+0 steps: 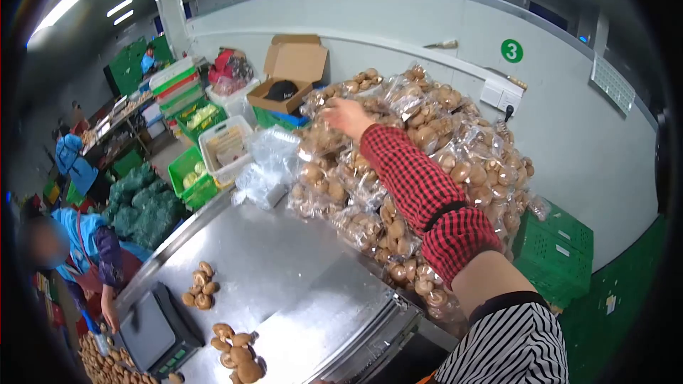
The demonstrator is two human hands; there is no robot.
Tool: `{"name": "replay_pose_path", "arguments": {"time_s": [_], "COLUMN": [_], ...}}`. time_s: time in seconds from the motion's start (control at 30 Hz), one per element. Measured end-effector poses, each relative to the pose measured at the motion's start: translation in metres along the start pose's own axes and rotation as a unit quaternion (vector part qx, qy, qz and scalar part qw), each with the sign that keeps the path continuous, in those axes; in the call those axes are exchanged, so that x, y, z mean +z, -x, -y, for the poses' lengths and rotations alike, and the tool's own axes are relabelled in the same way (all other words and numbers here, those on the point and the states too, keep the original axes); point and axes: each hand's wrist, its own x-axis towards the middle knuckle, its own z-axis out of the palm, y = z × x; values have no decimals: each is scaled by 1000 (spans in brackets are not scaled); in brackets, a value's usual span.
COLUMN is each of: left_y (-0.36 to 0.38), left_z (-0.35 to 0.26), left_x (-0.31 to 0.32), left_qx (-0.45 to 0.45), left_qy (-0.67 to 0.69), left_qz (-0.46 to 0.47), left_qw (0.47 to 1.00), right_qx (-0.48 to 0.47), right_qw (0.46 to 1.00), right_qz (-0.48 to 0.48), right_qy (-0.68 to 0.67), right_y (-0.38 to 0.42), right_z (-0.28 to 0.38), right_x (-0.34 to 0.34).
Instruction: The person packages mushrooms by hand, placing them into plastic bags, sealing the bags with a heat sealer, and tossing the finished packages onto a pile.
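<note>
My right hand [346, 116] reaches far out over a large heap of clear plastic bags of mushrooms [466, 163]. Its fingers curl down onto one bag of mushrooms [319, 139] at the heap's far left edge, and the fingertips are partly hidden. A red-and-black checked sleeve covers the forearm. My left hand is out of view. On the steel table [284, 270] lie two loose groups of brown mushrooms, a smaller one [200, 286] and a larger one [237, 352]. Flat clear plastic bags [270, 163] lie in a pile left of the heap.
A digital scale [158, 331] stands at the table's left, beside a co-worker in blue [92, 249] and more loose mushrooms [107, 359]. An open cardboard box [290, 75] holds a black cap. Green crates [555, 245] stand right of the heap, against a white wall.
</note>
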Motion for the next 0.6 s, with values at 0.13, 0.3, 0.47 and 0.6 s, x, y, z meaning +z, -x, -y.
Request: {"name": "replay_pose_path", "arguments": {"time_s": [0.13, 0.3, 0.47, 0.6], "left_y": [-21, -121, -130, -136], "left_z": [-40, -78, -72, -59], "left_x": [-32, -135, -122, -107], "left_qx": [284, 404, 289, 324], "left_qy": [-381, -525, -431, -553], "left_qz": [-220, -281, -89, -74], "left_qw": [852, 695, 850, 764], "right_qx": [-80, -200, -316, -261], "right_qw": [942, 775, 758, 725], "right_qz": [197, 457, 443, 409], "right_qy": [260, 389, 358, 490], "right_y": [56, 274, 335, 359], "right_z": [-158, -265, -308, -271], "right_x": [108, 266, 287, 250]}}
